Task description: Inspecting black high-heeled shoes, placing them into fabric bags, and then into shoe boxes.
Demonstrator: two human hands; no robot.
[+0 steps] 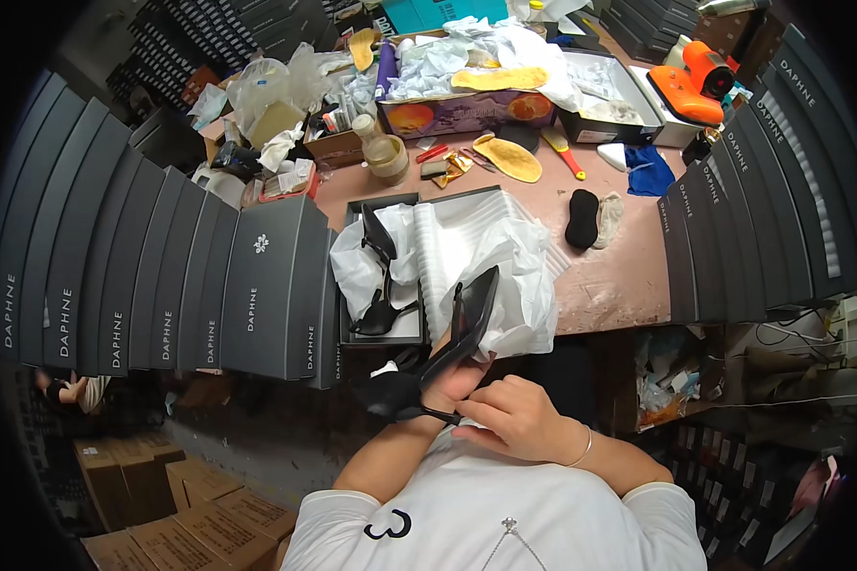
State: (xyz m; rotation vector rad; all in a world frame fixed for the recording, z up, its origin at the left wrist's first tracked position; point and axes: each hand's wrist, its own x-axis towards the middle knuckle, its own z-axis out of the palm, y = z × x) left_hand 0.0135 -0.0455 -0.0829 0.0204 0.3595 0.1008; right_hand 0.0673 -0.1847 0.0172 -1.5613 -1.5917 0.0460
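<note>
Close to my body, my left hand (pixel 454 383) is wrapped round a black heeled shoe (pixel 474 314), partly hiding it. Its pointed toe end lies to the lower left and its back end points up toward the table. My right hand (pixel 516 415) is closed, its fingers pinching the thin black strap of the same shoe. Just beyond, a grey shoe box (pixel 411 339) holds another black heeled shoe (pixel 379 238) on white tissue. White ribbed foam sheet (pixel 428 243) and crumpled white paper (pixel 528 285) lie to the right of that box.
Stacked grey shoe boxes stand on the left (pixel 276 285) and right (pixel 733 209). Across the pink table (pixel 609 295) lie a black oval pad (pixel 582 220), yellow insoles (pixel 508 158), a glue jar (pixel 385 157) and a blue cloth (pixel 649 171). An orange device (pixel 690 90) sits behind.
</note>
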